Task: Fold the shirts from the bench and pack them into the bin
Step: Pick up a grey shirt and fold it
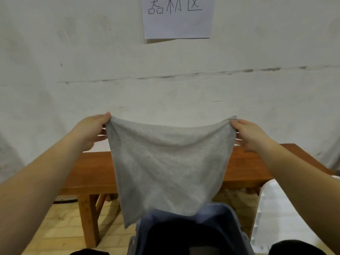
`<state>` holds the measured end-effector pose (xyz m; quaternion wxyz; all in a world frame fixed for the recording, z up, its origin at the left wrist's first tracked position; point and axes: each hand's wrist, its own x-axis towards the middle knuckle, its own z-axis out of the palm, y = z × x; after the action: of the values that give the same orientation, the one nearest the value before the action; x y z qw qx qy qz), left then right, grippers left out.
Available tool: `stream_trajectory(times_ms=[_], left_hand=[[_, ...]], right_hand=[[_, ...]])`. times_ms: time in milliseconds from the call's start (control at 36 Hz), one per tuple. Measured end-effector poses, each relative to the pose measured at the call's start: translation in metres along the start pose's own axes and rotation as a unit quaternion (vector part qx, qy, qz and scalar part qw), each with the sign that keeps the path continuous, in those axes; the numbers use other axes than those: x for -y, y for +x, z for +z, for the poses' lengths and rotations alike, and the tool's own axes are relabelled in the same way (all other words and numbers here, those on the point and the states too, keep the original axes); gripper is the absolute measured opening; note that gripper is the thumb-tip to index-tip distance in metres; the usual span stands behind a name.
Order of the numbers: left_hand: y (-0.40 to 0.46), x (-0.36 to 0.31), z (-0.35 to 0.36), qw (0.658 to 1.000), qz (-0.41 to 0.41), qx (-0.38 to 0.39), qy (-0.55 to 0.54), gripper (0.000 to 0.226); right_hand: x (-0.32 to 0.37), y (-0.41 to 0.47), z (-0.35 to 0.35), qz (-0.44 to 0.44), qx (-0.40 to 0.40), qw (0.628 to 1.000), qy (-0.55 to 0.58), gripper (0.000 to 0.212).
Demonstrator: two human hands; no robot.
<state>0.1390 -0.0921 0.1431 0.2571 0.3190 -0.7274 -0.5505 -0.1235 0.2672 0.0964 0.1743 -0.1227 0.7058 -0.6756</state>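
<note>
A grey shirt (pixel 165 162) hangs spread in the air in front of me, above the wooden bench (pixel 88 170). My left hand (pixel 90 131) pinches its upper left corner and my right hand (pixel 252 135) pinches its upper right corner. The cloth sags between the two hands and its lower edge dangles over the blue bin (pixel 233 219) at the bottom centre. Something dark lies inside the bin.
A white wall with a paper sign (pixel 177 17) stands right behind the bench. A white object (pixel 272 208) sits at the right beside the bin. The floor under the bench is pale brick. Dark knees show at the bottom edge.
</note>
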Motion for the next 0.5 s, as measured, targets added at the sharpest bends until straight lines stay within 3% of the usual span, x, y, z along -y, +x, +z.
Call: stream_trajectory(times_ms=[222,389,500], left_hand=[[0.008,-0.009,-0.011,0.994,0.018,-0.05,0.092,0.019],[0.011,-0.003,-0.012,0.999,-0.03,-0.039,0.007,0.011],[0.013,0.002,-0.012,0.999,-0.039,-0.013,-0.027,0.02]], right_hand=[[0.01,0.01,-0.01,-0.037,-0.037,0.997,-0.058,0.019],[-0.001,0.018,-0.013,0.014,-0.034,0.999,-0.033,0.017],[0.0,0.022,-0.017,0.05,-0.005,0.999,-0.007,0.013]])
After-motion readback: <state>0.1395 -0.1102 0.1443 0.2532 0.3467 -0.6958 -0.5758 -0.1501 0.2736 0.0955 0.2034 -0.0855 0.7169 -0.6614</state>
